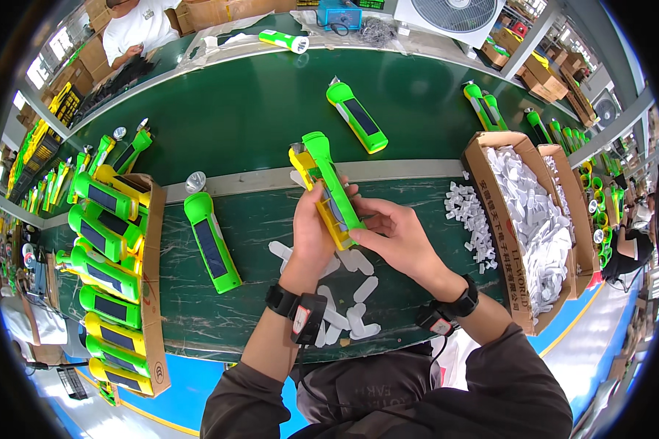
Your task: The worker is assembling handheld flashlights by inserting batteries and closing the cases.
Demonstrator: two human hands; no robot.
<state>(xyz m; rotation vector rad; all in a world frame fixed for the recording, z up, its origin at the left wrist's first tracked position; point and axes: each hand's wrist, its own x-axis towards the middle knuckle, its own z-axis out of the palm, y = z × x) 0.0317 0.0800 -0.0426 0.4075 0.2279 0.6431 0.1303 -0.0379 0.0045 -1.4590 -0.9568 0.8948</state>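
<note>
Over the middle of the bench, my left hand (309, 230) is closed around a yellow flashlight shell half (334, 224), its inner side partly showing. My right hand (394, 233) grips the green shell half (332, 180), which lies against the yellow one with a gap along their edges. Wiring inside is too small to make out. Below my hands are scattered white plastic strips (366, 288). To the left lies a green flashlight with a dark solar panel (212, 247), its round clear lamp head (196, 183) at the far end.
A carton (154, 293) of green and yellow flashlights stands left. At right are a heap of small white parts (471, 219) and a carton (499, 252) full of white pieces. Another flashlight (357, 117) lies on the green belt (271, 102). A co-worker (138, 33) sits across.
</note>
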